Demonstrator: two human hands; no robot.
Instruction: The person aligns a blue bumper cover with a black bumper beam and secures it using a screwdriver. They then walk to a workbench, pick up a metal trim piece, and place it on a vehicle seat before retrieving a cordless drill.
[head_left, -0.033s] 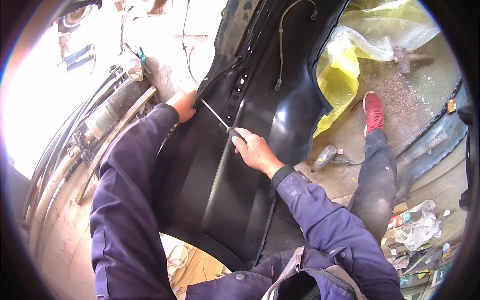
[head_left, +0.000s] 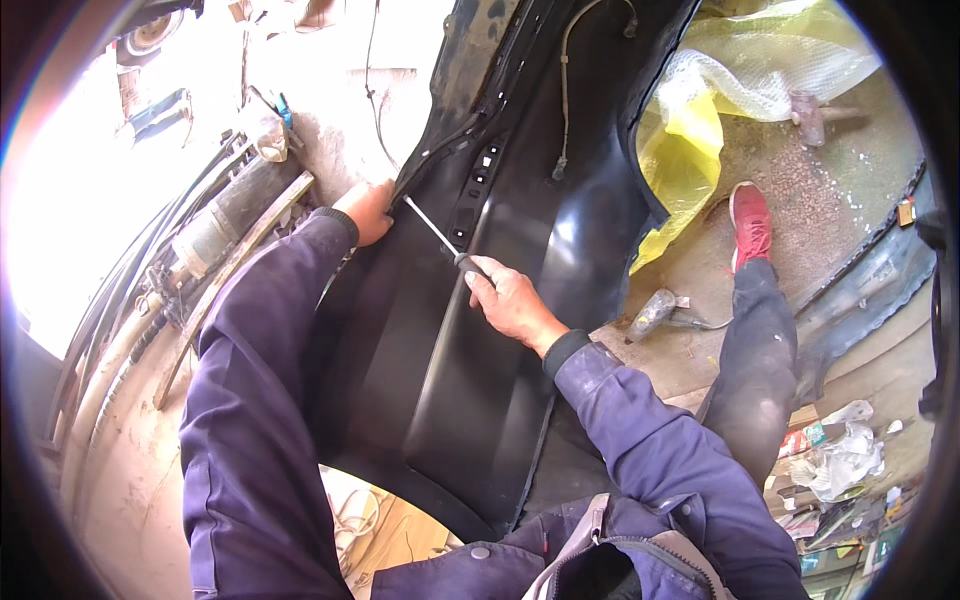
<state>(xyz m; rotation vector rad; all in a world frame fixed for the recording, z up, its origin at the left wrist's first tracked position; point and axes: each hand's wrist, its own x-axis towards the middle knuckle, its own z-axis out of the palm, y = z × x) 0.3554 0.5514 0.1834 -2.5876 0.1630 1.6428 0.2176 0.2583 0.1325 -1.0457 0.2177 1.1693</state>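
Observation:
A large glossy black car bumper cover (head_left: 478, 365) lies in front of me, with slots along a raised ridge. My right hand (head_left: 512, 305) is closed round the dark handle of a screwdriver (head_left: 432, 227). Its metal shaft slants up and left, and the tip meets the panel's left edge. Just left of the tip, my left hand (head_left: 368, 212) is closed on that edge, with its fingertips hidden. A black cable runs along the panel from beside this hand. Farther up, a thin wire with a connector (head_left: 564, 110) lies over the black surface.
Hoses and a grey cylinder (head_left: 215, 235) lie left, with a wooden strip (head_left: 235, 290) beside them. To the right are yellow and clear wrap (head_left: 685, 165), a mallet (head_left: 806, 120), a corded power tool (head_left: 655, 314) and my red shoe (head_left: 750, 225). Litter (head_left: 840, 455) lies lower right.

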